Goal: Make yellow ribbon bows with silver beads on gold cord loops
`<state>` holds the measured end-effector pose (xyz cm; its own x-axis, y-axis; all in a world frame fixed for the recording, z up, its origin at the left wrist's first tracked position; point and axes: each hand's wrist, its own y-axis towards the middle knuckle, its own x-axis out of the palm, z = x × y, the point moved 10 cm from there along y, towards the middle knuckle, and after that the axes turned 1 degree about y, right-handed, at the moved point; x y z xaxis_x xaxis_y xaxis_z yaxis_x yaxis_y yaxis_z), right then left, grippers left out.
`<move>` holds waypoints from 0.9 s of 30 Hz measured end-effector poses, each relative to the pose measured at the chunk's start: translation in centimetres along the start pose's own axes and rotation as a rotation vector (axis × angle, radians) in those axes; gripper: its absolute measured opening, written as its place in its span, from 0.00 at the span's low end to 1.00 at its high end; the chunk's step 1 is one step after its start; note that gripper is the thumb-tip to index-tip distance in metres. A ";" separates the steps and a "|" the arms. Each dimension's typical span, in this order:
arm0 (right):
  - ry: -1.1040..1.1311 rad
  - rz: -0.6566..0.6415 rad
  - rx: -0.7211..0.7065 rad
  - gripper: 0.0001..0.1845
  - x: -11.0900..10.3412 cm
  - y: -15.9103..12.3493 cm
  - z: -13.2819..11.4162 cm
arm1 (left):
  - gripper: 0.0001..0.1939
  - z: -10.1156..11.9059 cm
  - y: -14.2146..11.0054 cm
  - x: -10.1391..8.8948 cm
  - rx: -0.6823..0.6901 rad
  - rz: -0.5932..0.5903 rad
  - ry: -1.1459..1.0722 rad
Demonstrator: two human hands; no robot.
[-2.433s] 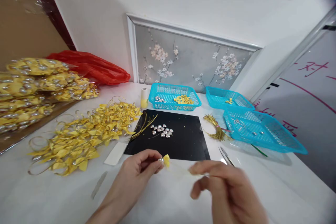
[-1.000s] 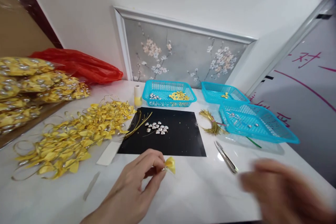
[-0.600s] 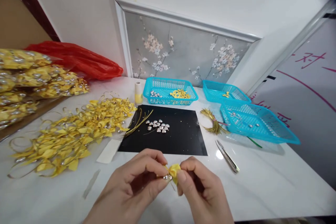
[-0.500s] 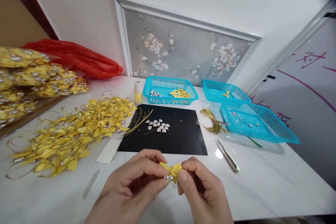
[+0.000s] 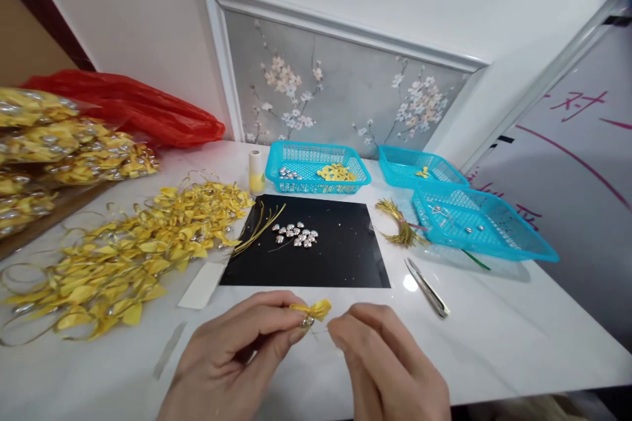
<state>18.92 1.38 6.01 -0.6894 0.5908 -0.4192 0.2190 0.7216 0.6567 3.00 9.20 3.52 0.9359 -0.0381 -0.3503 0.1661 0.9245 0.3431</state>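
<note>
Low in the middle, my left hand [image 5: 247,345] pinches a small yellow ribbon bow [image 5: 316,309] between thumb and fingers. Silver beads [image 5: 307,321] hang just under the bow, partly covered by my fingertips. To the right of it, my right hand [image 5: 390,355] is closed in a pinch, a short gap away from the bow. A faint thin cord [image 5: 320,329] seems to run from the bow to the right fingertips. Beyond the hands, silver heart-shaped beads [image 5: 296,234] lie on a black mat [image 5: 340,263].
Finished-looking yellow bows with cords [image 5: 148,243] pile up at left, near bagged ones [image 5: 59,138] and a red plastic bag [image 5: 133,105]. Blue baskets [image 5: 316,187] stand behind. At right lie a gold cord bundle [image 5: 397,222] and snips [image 5: 428,291]. A thread spool [image 5: 255,173] stands upright.
My right hand has let go of the bow's right side and moved a little right, fingers still pinched. The bow stays in my left hand, now tilted. The view has shifted slightly.
</note>
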 end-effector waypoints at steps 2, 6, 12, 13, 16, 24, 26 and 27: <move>-0.074 0.008 -0.041 0.12 0.1 0.0 -0.2 | 0.09 0.0 -0.1 -0.2 0.019 0.012 0.032; -0.128 0.017 -0.050 0.12 0.3 -0.2 -0.1 | 0.12 0.5 0.0 -0.3 0.076 0.024 0.093; -0.103 0.018 -0.078 0.11 0.5 -0.4 -0.3 | 0.14 0.5 -0.1 -0.2 0.094 0.000 0.136; -0.105 0.014 -0.076 0.10 0.6 -0.4 -0.3 | 0.14 0.4 -0.2 -0.1 0.093 -0.006 0.140; -0.108 0.007 -0.069 0.10 0.6 -0.4 -0.3 | 0.14 0.4 -0.3 -0.4 0.092 0.030 0.143; -0.077 -0.070 -0.062 0.12 0.8 0.0 0.0 | 0.14 3.1 0.3 0.7 0.309 -0.086 0.113; -0.075 -0.099 -0.059 0.12 1.0 0.0 0.2 | 0.14 3.5 0.3 1.0 0.367 -0.125 0.106; -0.077 -0.115 -0.051 0.12 1.1 0.0 0.3 | 0.14 3.6 0.3 1.1 0.384 -0.139 0.108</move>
<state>18.43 2.16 5.36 -0.6528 0.5327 -0.5386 0.1051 0.7678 0.6320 5.20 8.03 6.40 0.8618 -0.0934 -0.4986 0.4114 0.7038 0.5792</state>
